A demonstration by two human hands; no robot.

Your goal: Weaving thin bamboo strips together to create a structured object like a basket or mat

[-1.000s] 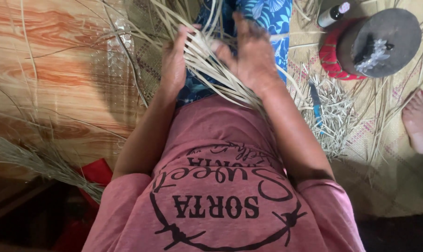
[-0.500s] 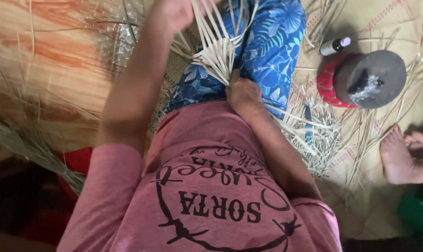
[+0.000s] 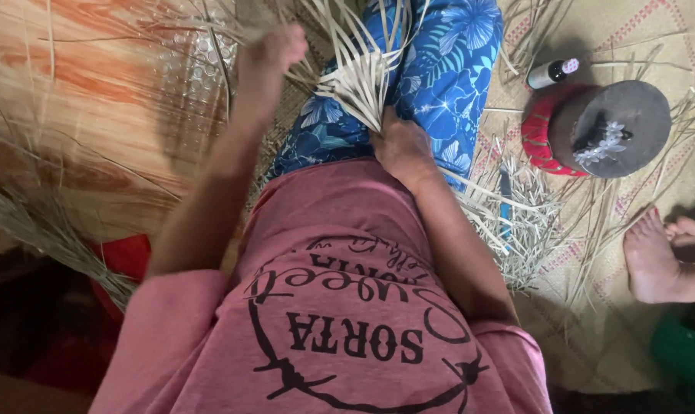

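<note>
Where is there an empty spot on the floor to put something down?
Bare wood floor lies left of the left hand. Bare mat shows below another person's foot. It is crowded right of the right hand: loose strips, a round lidded container.

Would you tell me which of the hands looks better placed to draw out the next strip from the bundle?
Probably the left hand: it is raised beside the fanned strips, while the right hand is pinning the bundle's base against the lap.

Pale tan strips (image 3: 359, 77) cross blue floral-print trousers (image 3: 447, 77). Nearer is a pink shirt (image 3: 347, 253) with black print; a red-sided, grey-topped stool (image 3: 620, 126) stands right.
</note>
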